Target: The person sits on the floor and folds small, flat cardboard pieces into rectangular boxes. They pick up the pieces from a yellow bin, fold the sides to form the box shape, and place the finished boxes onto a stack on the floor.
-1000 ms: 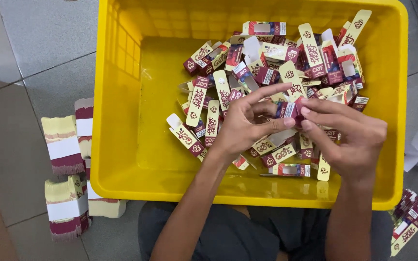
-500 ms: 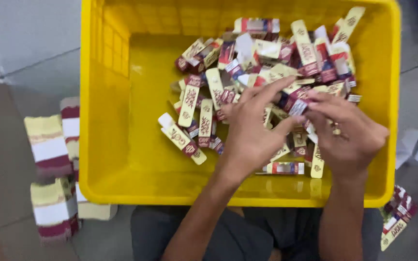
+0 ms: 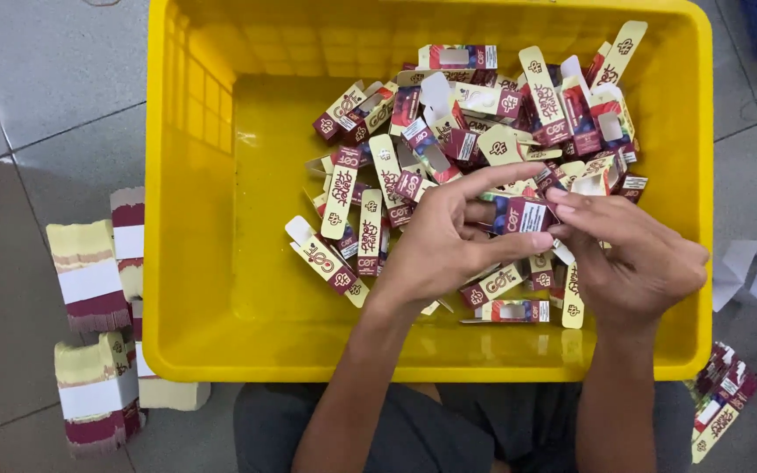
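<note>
Left hand [image 3: 444,250] and right hand [image 3: 633,258] both pinching small maroon carton [image 3: 523,215], holding it over yellow bin [image 3: 203,289]. Many finished cartons [image 3: 484,114] lying heaped in bin. Banded flat stacks [image 3: 89,280] still waiting on floor left.

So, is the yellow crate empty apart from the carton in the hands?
No, the yellow crate holds a heap of small cartons beyond the small carton pinched between the left hand and right hand.
</note>
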